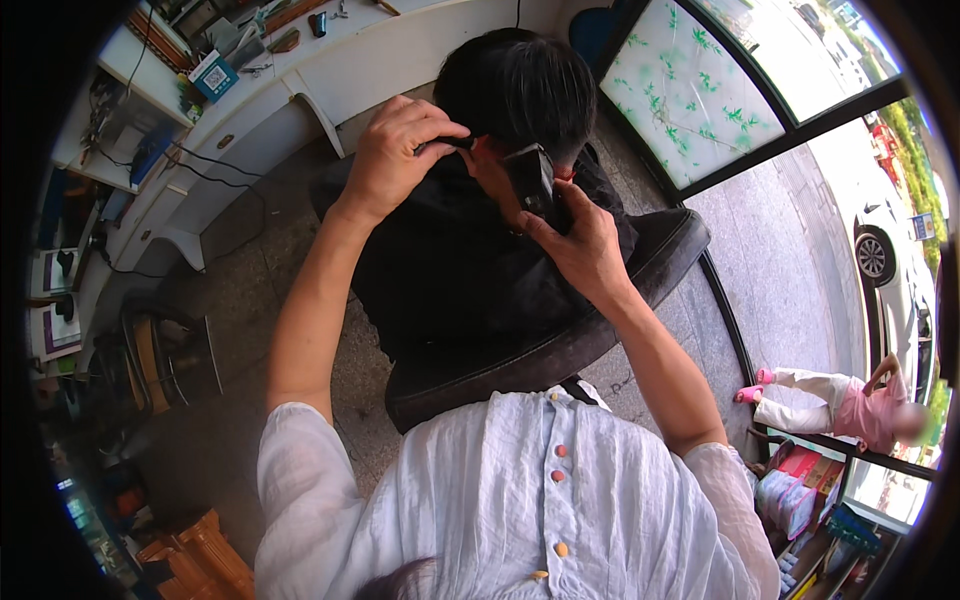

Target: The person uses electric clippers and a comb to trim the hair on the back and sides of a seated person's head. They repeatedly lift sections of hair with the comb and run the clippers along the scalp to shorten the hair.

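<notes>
A person with short dark hair (pixel 515 85) sits before me with the back of the head toward me, wrapped in a black cape (pixel 450 290). My right hand (pixel 582 238) is closed around a black hair clipper (pixel 532 178), whose upper end is at the nape. Beside the left side of that head, my left hand (pixel 398 150) pinches a thin black comb (pixel 460 143). Fingers and hair hide most of the comb. Below the cape curves the dark padded back of a chair (pixel 510 375), between me and the seated person.
A white counter (pixel 370 55) with small tools runs along the far left. Cables (pixel 225 180) hang from it near a metal-framed chair (pixel 165 355). Glass doors with a leaf pattern (pixel 695 100) stand at right. Outside are a white car (pixel 890 250) and a person in pink (pixel 870 410).
</notes>
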`<state>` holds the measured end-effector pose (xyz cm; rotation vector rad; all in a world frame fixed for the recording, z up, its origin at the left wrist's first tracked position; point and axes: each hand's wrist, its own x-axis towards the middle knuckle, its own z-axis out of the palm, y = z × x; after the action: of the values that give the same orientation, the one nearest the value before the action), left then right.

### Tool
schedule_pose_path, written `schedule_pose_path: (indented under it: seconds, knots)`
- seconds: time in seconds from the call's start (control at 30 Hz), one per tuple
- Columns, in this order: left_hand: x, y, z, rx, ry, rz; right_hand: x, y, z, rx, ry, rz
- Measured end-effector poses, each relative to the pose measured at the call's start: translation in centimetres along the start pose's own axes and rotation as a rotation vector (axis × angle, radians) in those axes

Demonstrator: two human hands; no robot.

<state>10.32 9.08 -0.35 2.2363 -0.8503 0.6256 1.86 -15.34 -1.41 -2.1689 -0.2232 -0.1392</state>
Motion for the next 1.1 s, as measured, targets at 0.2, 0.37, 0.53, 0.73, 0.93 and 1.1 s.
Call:
schedule_pose_path:
  seconds: [0.2,0.37,0.53,0.73,0.93,1.1]
  knots:
    - [-1.7,-1.9,-0.8,-0.214,-0.318,-0.283,-1.3,2.4,-0.6,0.244,-0.076,0.236]
    - [-1.9,-2.8,-0.7,-0.285,-0.296,-0.369,-2.3,2.9,-0.5,0.256,-0.102,0.307]
    - [-1.7,-3.2,-0.2,-0.246,-0.208,-0.321,-2.6,4.1,0.0,0.207,-0.063,0.244]
    - [-1.6,-3.4,0.5,-0.208,-0.069,-0.191,-2.3,2.9,-0.1,0.165,-0.055,0.281]
    - [-0.9,-2.8,0.5,-0.116,0.023,-0.039,-1.5,2.6,0.4,0.089,-0.005,0.209]
    - [-0.8,-2.4,0.3,-0.114,0.025,-0.024,-0.7,0.7,1.0,0.140,-0.009,0.091]
